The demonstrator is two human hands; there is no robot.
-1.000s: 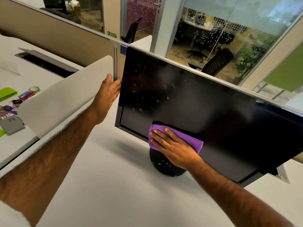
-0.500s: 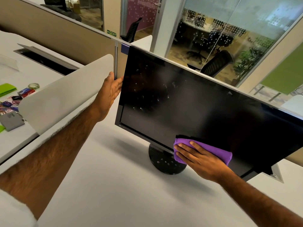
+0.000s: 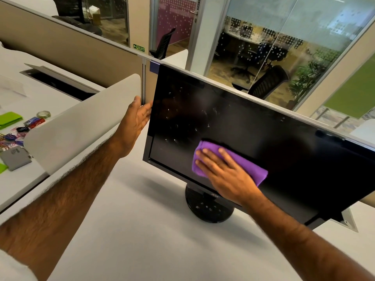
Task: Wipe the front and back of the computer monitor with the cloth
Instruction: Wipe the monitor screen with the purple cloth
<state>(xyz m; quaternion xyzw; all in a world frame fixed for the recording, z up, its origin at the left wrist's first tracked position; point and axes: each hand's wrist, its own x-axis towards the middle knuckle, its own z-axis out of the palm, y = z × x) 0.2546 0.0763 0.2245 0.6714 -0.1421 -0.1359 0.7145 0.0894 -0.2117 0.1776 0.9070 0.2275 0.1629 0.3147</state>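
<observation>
- Glass-walled office rooms fill the far background, and the pale tabletop (image 3: 142, 230) near me carries the monitor (image 3: 274, 134) on its round black base (image 3: 205, 209).
- The monitor faces me with its dark screen. Pale specks show on the upper left part of the glass.
- My left hand (image 3: 135, 122) has its fingers straight and lies flat against the monitor's left edge, gripping nothing. I judge it is there as a brace, so the panel does not swivel on its base under pressure.
- My right hand (image 3: 225, 175) lies flat with fingers spread over the purple cloth (image 3: 253, 171), pinning it to the lower middle of the screen. The palm's pressure holds it there, not a pinch.
- The front wipe looks underway, the specks are not yet reached, and the back is out of sight.
- A white divider (image 3: 81, 126) on the left keeps the paper clips (image 3: 10, 139) and tape roll (image 3: 43, 114) well apart from the work.
</observation>
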